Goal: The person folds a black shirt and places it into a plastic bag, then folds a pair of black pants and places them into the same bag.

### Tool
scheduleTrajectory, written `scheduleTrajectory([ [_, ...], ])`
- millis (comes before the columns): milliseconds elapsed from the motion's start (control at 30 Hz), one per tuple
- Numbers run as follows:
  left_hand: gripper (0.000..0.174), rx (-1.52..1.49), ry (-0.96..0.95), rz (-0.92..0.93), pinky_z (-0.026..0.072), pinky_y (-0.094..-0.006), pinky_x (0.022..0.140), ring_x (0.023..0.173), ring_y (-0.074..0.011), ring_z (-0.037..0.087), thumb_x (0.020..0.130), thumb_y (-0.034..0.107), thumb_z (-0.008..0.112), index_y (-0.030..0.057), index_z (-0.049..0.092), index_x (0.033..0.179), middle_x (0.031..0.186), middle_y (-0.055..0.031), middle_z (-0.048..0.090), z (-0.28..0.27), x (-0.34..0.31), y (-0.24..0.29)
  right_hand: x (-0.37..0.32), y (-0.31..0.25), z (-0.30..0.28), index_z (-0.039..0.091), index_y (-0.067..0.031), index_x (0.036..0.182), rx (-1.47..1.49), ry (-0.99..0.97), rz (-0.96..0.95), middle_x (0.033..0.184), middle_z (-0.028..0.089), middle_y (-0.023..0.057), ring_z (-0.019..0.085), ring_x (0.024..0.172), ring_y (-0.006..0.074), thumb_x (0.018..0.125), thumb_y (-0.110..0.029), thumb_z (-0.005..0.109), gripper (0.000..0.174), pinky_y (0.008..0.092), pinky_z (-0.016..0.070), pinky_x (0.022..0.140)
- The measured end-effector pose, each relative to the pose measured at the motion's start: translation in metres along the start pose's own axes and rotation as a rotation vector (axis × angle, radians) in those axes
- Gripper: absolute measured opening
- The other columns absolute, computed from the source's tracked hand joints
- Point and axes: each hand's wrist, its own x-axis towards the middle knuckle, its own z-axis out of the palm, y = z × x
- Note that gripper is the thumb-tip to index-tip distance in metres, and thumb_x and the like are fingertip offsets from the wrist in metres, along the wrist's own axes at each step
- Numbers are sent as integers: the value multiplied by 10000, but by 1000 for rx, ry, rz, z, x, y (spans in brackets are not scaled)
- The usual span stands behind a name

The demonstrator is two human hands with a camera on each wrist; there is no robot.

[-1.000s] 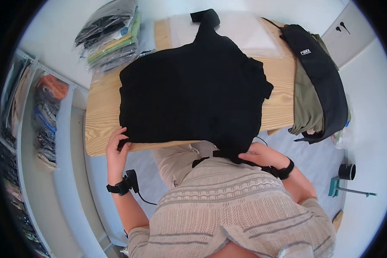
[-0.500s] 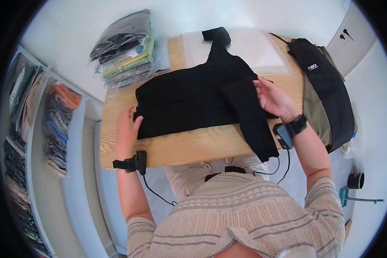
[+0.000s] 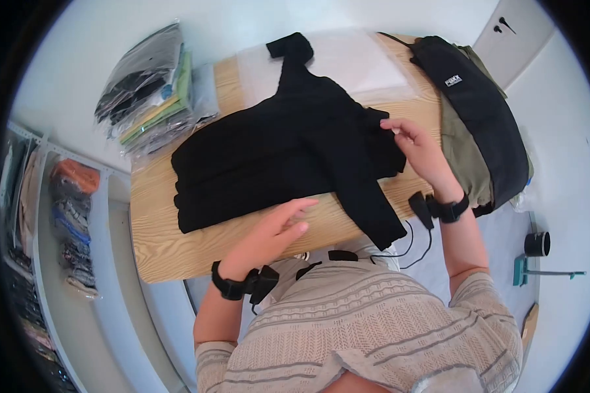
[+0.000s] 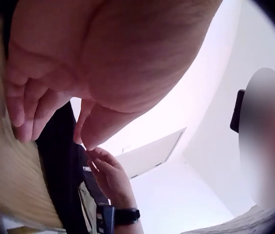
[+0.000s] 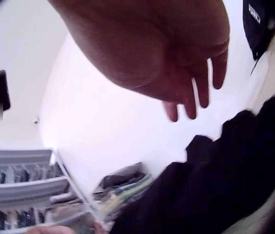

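A black long-sleeved top lies across the table, its near side folded over the body. One sleeve stretches to the back with its end bent over. The other sleeve slants toward the front, its cuff reaching past the near table edge. My left hand hovers at the front edge of the top, left of this sleeve, fingers extended and holding nothing. At the collar end on the right is my right hand, fingertips beside the fabric. In the right wrist view its fingers hang loosely, apart from the cloth.
Bagged folded clothes are stacked at the table's back left. Clear plastic bags lie flat at the back. A black and olive bundle marked FOXX occupies the right end. Shelves with packed garments line the left wall.
The near side of the top has been folded over, its sleeve now slanting across the front. My right hand rose from my lap to the collar; my left moved right from the hem corner.
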Motion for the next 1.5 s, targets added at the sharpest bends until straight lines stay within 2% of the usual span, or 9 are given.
scheduleTrajectory([
  [67, 422, -49, -32, 21, 418, -305, 950, 1116, -174, 523, 939, 122, 526, 76, 461, 1354, 1261, -75, 540, 18, 20, -6, 6, 8, -18, 606, -33, 1126, -216, -28, -310, 1031, 632, 60, 573, 971, 140, 888, 55, 451, 297, 274, 444, 884],
  [200, 393, -100, -46, 24, 425, -291, 916, 1020, -135, 529, 938, 103, 524, 76, 497, 1329, 1166, -60, 551, 39, 48, 3, 2, 19, -34, 616, -24, 1116, -185, -290, 11, 1123, 642, 61, 574, 1051, 164, 989, -86, 437, 228, 290, 423, 944],
  [467, 331, -388, 234, 31, 430, -232, 830, 951, -76, 503, 829, 5, 648, 14, 565, 1150, 1066, -9, 532, 20, 51, 17, -4, 23, -20, 670, -21, 1019, -165, -227, 94, 1015, 677, 88, 608, 983, 208, 952, -314, 553, 322, 306, 449, 892],
  [533, 394, -313, 284, 60, 424, -233, 863, 980, -85, 502, 799, -26, 634, 21, 545, 1180, 1089, -13, 528, 8, 45, 26, -7, 14, -8, 671, -13, 952, -483, -117, -39, 829, 665, 165, 629, 815, 288, 866, -356, 651, 353, 358, 479, 740],
  [800, 627, -19, 359, 137, 297, -299, 1069, 1224, -172, 447, 706, -27, 603, 26, 469, 1316, 1285, -65, 500, -76, 4, 53, 4, 18, 6, 630, -90, 874, -761, -122, -128, 964, 596, 75, 557, 970, 314, 685, -217, 777, 271, 410, 446, 825],
  [933, 602, 316, 343, -305, 321, -333, 1066, 1220, -202, 468, 748, 18, 646, 69, 483, 1325, 1305, -90, 514, -132, -26, 20, 5, 15, 8, 616, -111, 861, -794, -164, -95, 946, 587, 64, 557, 952, 313, 705, -218, 759, 237, 418, 433, 821],
  [1067, 551, 627, 460, -276, 343, -394, 1061, 1237, -269, 457, 769, 49, 663, 81, 514, 1298, 1298, -128, 519, -121, -45, -30, 3, 20, 12, 610, -132, 858, -778, -123, -86, 931, 577, 65, 554, 959, 309, 701, -250, 758, 245, 419, 418, 858],
  [1133, 512, 854, 460, 27, 353, -395, 1049, 1227, -316, 454, 776, 75, 680, 69, 537, 1268, 1304, -134, 513, -97, -45, -23, 1, 19, 14, 619, -129, 879, -803, -107, -95, 946, 581, 72, 552, 971, 314, 700, -260, 760, 263, 416, 412, 878],
  [1500, 401, 890, 519, 26, 394, -382, 1035, 1205, -318, 514, 801, -82, 496, 33, 595, 1172, 1247, -127, 586, -80, -47, -46, -29, 27, 10, 640, -49, 930, -595, 49, -265, 989, 608, 108, 552, 980, 330, 670, -232, 797, 355, 406, 436, 883],
])
